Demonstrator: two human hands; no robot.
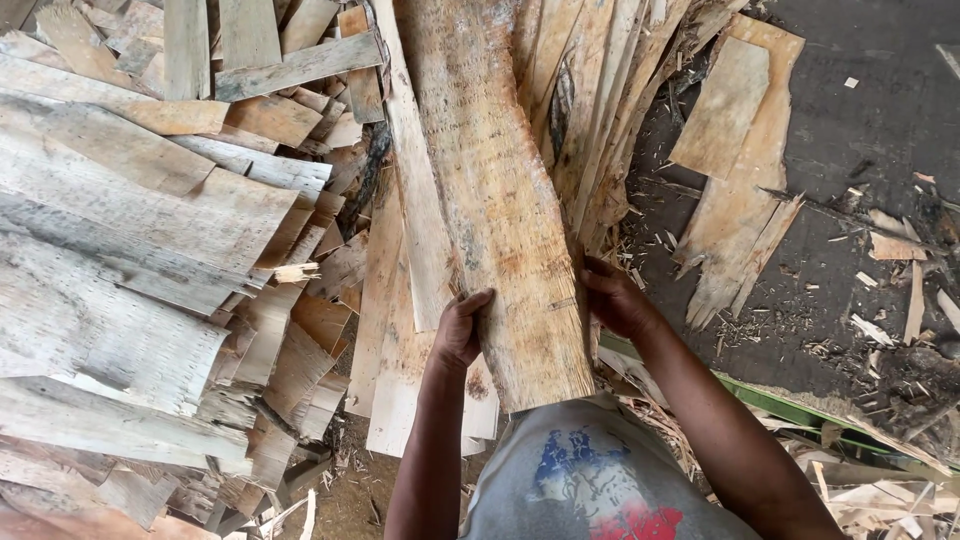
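A long, wide sheet of rough wood veneer (500, 190) runs from the top of the view down to my chest. My left hand (458, 328) grips its left edge near the lower end, thumb on top. On the sheet's right edge sits my right hand (612, 298), fingers curled under it. The sheet lies over a stack of narrower veneer strips (400, 300) and beside a bundle of thin strips (600, 110).
A big heap of pale and brown veneer pieces (140, 230) fills the left side. On the dark floor (860, 120) at right lie torn veneer sheets (740, 150) and scattered chips. A green bar (790, 405) runs low at the right.
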